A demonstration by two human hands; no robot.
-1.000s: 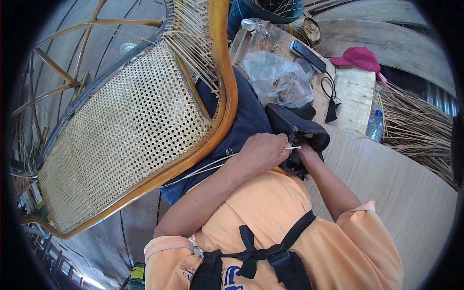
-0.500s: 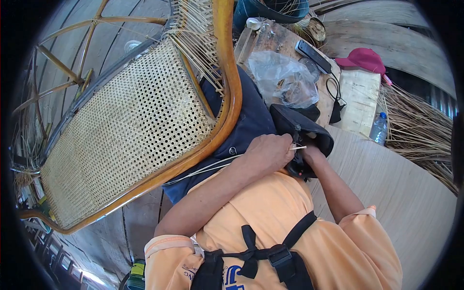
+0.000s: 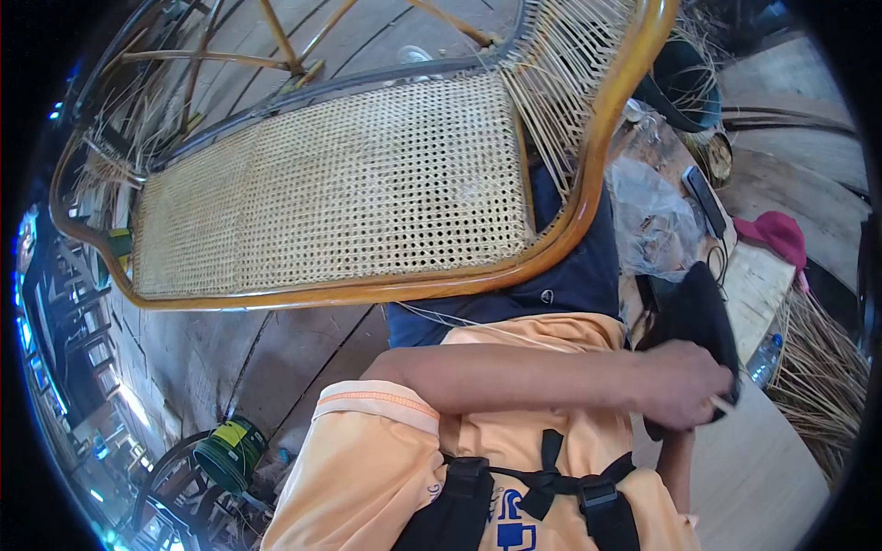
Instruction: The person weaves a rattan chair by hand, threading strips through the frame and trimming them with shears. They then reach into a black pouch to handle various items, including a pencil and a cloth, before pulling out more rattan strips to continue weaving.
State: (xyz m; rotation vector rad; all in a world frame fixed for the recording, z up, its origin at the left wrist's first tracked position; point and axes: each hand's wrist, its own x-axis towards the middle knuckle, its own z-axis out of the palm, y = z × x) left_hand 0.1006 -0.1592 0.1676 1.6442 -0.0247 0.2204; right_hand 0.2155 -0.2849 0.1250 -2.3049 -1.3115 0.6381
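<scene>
My left hand [image 3: 687,384] reaches across my body to the right, its fingers closed. A pale end of a thin cane strand [image 3: 721,404] shows at its fingertips. The hand is against a black pouch-like thing [image 3: 691,308], whose opening is turned out of sight. My right forearm [image 3: 678,459] rises behind it; my right hand is hidden by the pouch-like thing and my left hand. A curved wooden chair frame [image 3: 602,138] with a woven cane panel [image 3: 367,188] lies over my legs. Loose cane strands [image 3: 441,317] trail across my lap.
At the right are a clear plastic bag [image 3: 652,216], a phone [image 3: 705,202], a red cap [image 3: 774,234], a water bottle [image 3: 764,358] and a bundle of cane [image 3: 827,386]. Dark buckets stand at upper right [image 3: 680,87] and lower left [image 3: 230,455].
My view has swung right, so the chair frame looks more level. My left hand has moved right across the pouch-like thing, which is now tilted up and covers my right hand.
</scene>
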